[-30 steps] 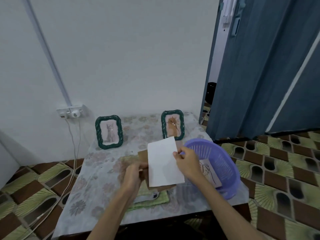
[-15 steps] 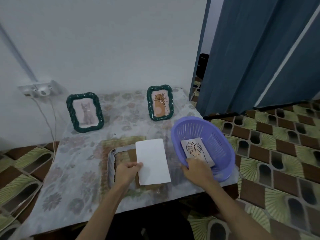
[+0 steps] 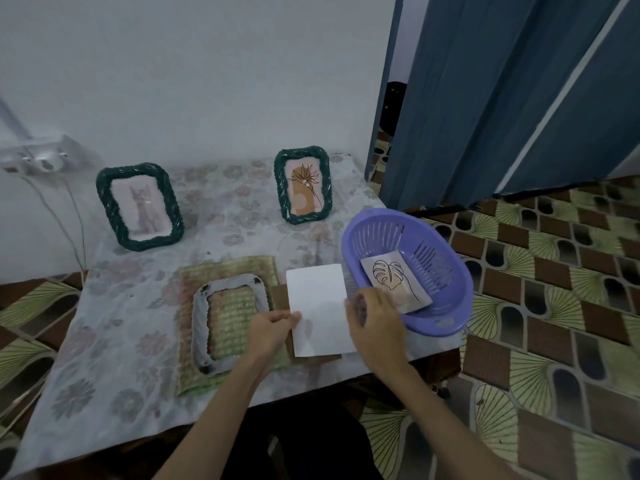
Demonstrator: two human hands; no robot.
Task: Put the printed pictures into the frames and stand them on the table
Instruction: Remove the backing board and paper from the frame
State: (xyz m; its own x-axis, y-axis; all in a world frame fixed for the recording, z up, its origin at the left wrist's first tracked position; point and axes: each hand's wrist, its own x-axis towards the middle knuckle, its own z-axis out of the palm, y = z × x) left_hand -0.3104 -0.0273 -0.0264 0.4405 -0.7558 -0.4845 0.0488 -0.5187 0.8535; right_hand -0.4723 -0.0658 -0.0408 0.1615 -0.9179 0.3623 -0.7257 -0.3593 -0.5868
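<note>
We judge the job a little over half done. On the table [image 3: 114, 327] two green frames already stand upright along the wall, well apart: the cat frame [image 3: 139, 206] at left and the flower frame [image 3: 303, 184] at right, each with its picture in. A third, grey frame [image 3: 228, 320] lies flat and empty on a green mat [image 3: 228, 268], so it remains to be filled and stood up.

Counted from largest down: one table, one mat, one purple basket [image 3: 408, 268] at the right edge, three frames, one brown backing board [image 3: 282, 294], one white sheet [image 3: 317, 303] lying on that board, and one leaf print [image 3: 394, 278] inside the basket.

Our left hand [image 3: 272, 332] pinches the sheet's left edge, holding it with the board just right of the grey frame. Our right hand [image 3: 375, 318] is at the basket's near rim, fingers on the leaf print's lower corner; they are blurred, so we cannot tell whether they grasp it.
</note>
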